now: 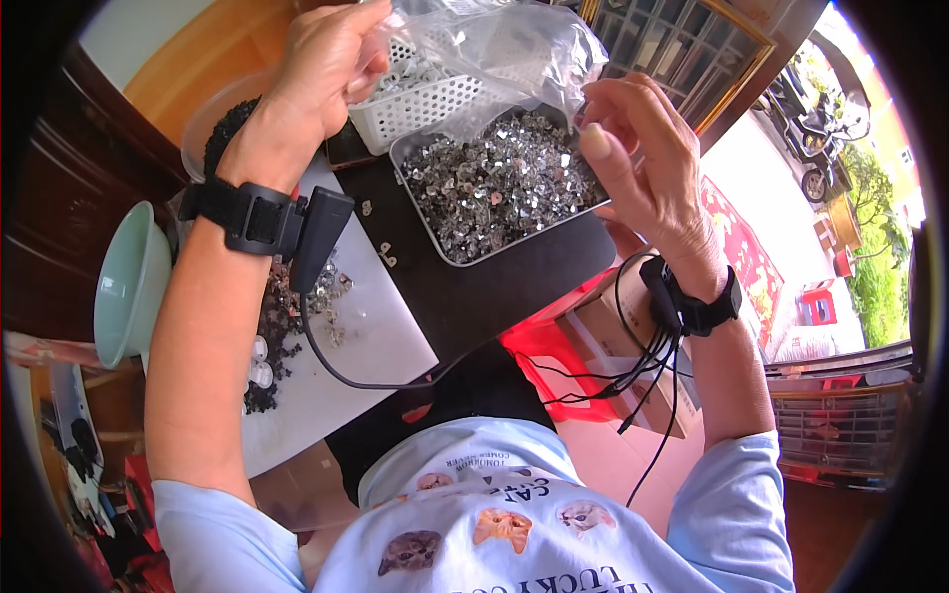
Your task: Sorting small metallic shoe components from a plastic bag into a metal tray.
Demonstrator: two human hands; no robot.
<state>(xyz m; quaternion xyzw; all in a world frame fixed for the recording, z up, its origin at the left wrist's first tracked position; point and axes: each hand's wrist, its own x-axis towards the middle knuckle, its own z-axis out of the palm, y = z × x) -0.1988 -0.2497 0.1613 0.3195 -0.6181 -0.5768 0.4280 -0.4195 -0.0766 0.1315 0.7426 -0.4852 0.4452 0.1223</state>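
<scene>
A clear plastic bag (524, 49) stretches between my two hands above the trays. My left hand (321, 69) is closed on its left side, near the top of the view. At the bag's right edge my right hand (647, 148) is closed, with the thumb and fingers pinching the film. Under the bag lies a shallow metal tray (457, 259) heaped with small shiny metal pieces (494, 178). Behind it, partly covered by the bag, a white perforated basket (420, 107) holds pale small parts.
On the white board (371, 371) to the left lie small dark and metal parts and white round pieces. A pale green bowl (133, 282) stands at the far left. Cardboard boxes (618, 346) and a red bag (549, 371) sit at the right. Cables (652, 371) hang from my right wrist.
</scene>
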